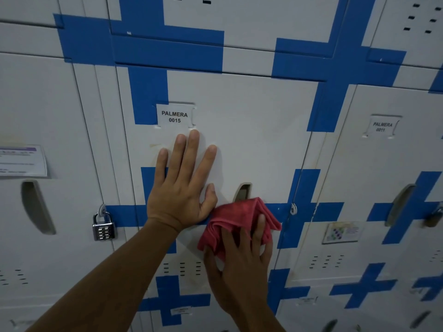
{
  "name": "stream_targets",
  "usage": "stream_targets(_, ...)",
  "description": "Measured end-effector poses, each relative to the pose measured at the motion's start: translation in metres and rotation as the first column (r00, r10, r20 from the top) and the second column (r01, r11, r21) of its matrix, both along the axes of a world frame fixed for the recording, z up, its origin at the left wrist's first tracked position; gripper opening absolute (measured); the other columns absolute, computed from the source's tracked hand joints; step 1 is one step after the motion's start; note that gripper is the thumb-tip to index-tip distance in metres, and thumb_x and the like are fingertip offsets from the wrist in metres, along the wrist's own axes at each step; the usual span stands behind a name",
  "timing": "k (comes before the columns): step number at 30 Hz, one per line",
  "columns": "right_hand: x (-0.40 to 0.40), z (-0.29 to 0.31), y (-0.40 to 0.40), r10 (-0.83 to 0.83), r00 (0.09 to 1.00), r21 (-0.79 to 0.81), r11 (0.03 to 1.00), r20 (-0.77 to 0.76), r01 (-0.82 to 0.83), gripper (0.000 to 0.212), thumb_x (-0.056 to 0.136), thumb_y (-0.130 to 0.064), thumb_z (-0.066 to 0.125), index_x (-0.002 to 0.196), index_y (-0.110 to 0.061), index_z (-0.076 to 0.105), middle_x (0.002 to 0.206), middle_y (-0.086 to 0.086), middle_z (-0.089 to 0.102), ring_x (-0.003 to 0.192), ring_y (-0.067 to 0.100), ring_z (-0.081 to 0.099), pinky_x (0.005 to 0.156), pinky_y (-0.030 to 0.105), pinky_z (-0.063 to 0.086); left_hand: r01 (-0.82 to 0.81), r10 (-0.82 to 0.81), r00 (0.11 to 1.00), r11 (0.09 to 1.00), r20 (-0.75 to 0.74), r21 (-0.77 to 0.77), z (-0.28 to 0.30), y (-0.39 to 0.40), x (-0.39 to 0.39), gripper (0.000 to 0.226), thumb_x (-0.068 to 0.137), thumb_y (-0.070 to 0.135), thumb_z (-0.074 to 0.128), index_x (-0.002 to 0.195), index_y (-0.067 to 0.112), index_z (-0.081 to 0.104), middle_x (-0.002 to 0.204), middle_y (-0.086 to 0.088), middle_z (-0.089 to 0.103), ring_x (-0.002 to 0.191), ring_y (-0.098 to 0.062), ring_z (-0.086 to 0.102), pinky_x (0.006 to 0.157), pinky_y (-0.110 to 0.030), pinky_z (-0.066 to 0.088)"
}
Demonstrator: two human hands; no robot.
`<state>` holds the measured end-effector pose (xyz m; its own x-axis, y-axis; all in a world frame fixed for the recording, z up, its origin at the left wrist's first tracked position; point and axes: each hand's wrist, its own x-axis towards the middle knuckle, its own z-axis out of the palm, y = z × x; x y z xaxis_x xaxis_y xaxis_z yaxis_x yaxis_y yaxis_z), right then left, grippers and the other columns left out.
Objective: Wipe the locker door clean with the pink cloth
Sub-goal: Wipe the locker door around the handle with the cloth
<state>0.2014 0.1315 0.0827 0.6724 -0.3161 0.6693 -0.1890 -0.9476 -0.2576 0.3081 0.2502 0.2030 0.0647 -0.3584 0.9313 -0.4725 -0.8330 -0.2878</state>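
My view is filled by a bank of pale grey metal lockers (pixel 60 116) marked with wide blue tape crosses (pixel 340 68); no floor or ceiling shows, and the light is dim and even. I take the label reading PALMERA 0015 (pixel 174 116) as the landmark. The locker door (pixel 251 130) carrying that label occupies the centre, and its bare painted face stretches to the right of the label and below it, with faint yellowish marks just below and left of the label. To the right of the label, on the neighbouring door, sits a second label (pixel 382 127) whose print is too blurred to read with certainty. Far left of the label, a printed notice (pixel 22 161) is fixed to the adjoining door. The left hand (pixel 179 185) lies flat against the door directly below the label, fingers spread, fingertips just short of the label's lower edge, holding nothing. The right hand (pixel 242 259) is below and to the right of the label, fingers splayed and pressed onto the pink cloth (pixel 237 221), which is bunched against the door. The cloth touches the base of the left thumb and covers the lower end of the recessed handle slot (pixel 243 191). Below and left of the label, a silver combination padlock (pixel 103 227) hangs from a hasp. Below and right of the label, an empty hasp ring (pixel 293 208) sits at the door's right edge. Vent slots (pixel 182 268) lie well below the label.
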Motion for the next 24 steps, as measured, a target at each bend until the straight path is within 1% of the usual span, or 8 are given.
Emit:
stream_targets(4,-0.019,-0.023,-0.005,0.026,0.998,-0.097,0.995,-0.059,-0.031,0.060,0.085,-0.063,0.053,0.133,-0.027,0.055,0.146,0.017,0.046,0.139,0.041,0.035,0.111,0.060,0.020,0.002,-0.002,1.000,1.000,0.004,0.000,0.001,0.000,-0.001,0.074,0.092,0.042,0.039,0.158,0.014,0.020,0.162,-0.019,0.015,0.152,-0.033,0.010,0.123,-0.052,0.009)
stream_targets(7,-0.023,-0.026,-0.001,0.007,0.999,-0.062,0.998,-0.034,-0.009,0.062,0.085,-0.064,0.050,0.137,-0.029,0.050,0.151,0.018,0.040,0.146,0.041,0.019,0.113,0.060,0.017,0.012,-0.012,1.000,1.000,0.004,0.002,0.000,0.000,-0.001,0.073,0.092,0.041,0.040,0.158,0.014,0.022,0.162,-0.019,0.015,0.152,-0.034,0.011,0.123,-0.053,0.011)
stream_targets(12,-0.005,0.007,0.010,-0.009,0.999,-0.029,1.000,0.054,0.010,0.068,0.088,-0.072,0.034,0.137,-0.026,0.047,0.148,0.021,0.038,0.148,0.037,0.010,0.113,0.061,0.022,0.015,-0.015,1.000,1.000,-0.004,-0.002,0.000,0.000,-0.001,0.074,0.092,0.042,0.041,0.158,0.014,0.022,0.162,-0.019,0.015,0.153,-0.033,0.009,0.123,-0.053,0.012)
stream_targets(15,-0.005,0.036,0.024,0.030,0.993,0.033,0.999,0.113,-0.034,0.071,0.091,-0.068,0.035,0.147,-0.025,0.036,0.156,0.016,0.030,0.149,0.036,0.006,0.115,0.056,0.012,0.021,-0.021,1.000,1.000,-0.017,0.003,0.000,0.000,-0.001,0.074,0.093,0.043,0.040,0.158,0.015,0.020,0.162,-0.019,0.014,0.153,-0.033,0.008,0.123,-0.053,0.011)
stream_targets(17,-0.007,0.043,0.031,0.048,0.993,0.067,0.996,0.110,-0.056,0.076,0.090,-0.069,0.034,0.148,-0.021,0.034,0.155,0.015,0.032,0.147,0.037,0.018,0.114,0.054,0.012,0.021,-0.021,1.000,1.000,-0.019,0.008,0.000,0.000,0.000,0.073,0.094,0.044,0.039,0.158,0.015,0.020,0.162,-0.019,0.014,0.153,-0.034,0.007,0.123,-0.053,0.010)
stream_targets(20,-0.009,0.030,0.031,0.017,1.000,0.020,1.000,0.018,-0.017,0.075,0.089,-0.072,0.032,0.137,-0.015,0.044,0.139,0.019,0.053,0.129,0.041,0.048,0.104,0.060,0.027,0.011,-0.011,1.000,1.000,-0.015,0.003,-0.001,0.000,0.000,0.073,0.093,0.043,0.039,0.158,0.015,0.020,0.162,-0.020,0.015,0.153,-0.034,0.008,0.123,-0.053,0.010)
stream_targets(22,-0.014,0.014,0.030,-0.010,0.995,-0.018,1.000,-0.096,0.009,0.074,0.088,-0.072,0.034,0.130,-0.013,0.050,0.130,0.017,0.059,0.119,0.039,0.058,0.096,0.061,0.038,0.009,-0.009,1.000,1.000,-0.015,0.002,0.000,0.001,-0.001,0.074,0.092,0.043,0.039,0.158,0.015,0.020,0.162,-0.019,0.015,0.153,-0.034,0.009,0.123,-0.053,0.010)
stream_targets(24,-0.016,0.001,0.028,-0.012,0.995,-0.020,1.000,-0.103,0.010,0.074,0.089,-0.071,0.034,0.128,-0.011,0.055,0.126,0.017,0.062,0.115,0.039,0.061,0.094,0.063,0.043,0.003,-0.003,1.000,1.000,-0.016,0.009,0.000,0.001,-0.001,0.074,0.092,0.042,0.039,0.158,0.015,0.019,0.162,-0.019,0.015,0.153,-0.033,0.009,0.123,-0.053,0.010)
